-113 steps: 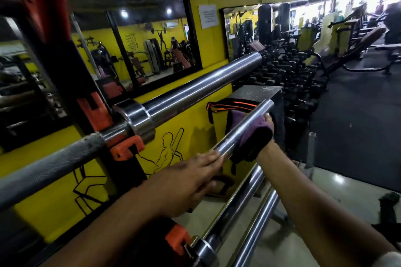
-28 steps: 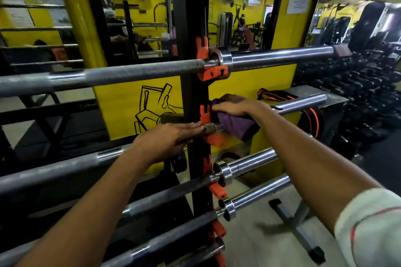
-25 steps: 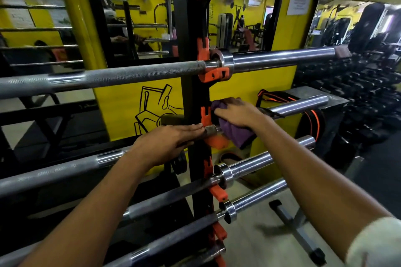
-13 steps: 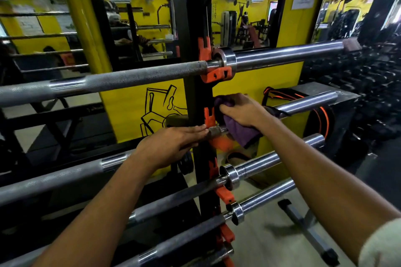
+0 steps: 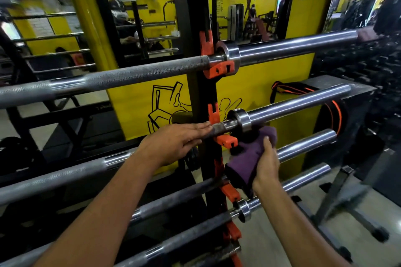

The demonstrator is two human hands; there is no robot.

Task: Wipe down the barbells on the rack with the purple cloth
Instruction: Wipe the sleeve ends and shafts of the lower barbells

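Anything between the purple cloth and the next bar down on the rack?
Nothing visible. The right hand holds the purple cloth just below the collar of the second bar, already in front of the third bar's sleeve. The left hand rests on the second bar's shaft, clear of that path.

Black upright rack (image 5: 200, 97), orange hooks (image 5: 219, 69), steel barbells (image 5: 130, 76) lying across, stacked

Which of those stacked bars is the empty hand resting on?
The second barbell from the top. The left hand lies on its shaft beside the upright; the others go untouched.
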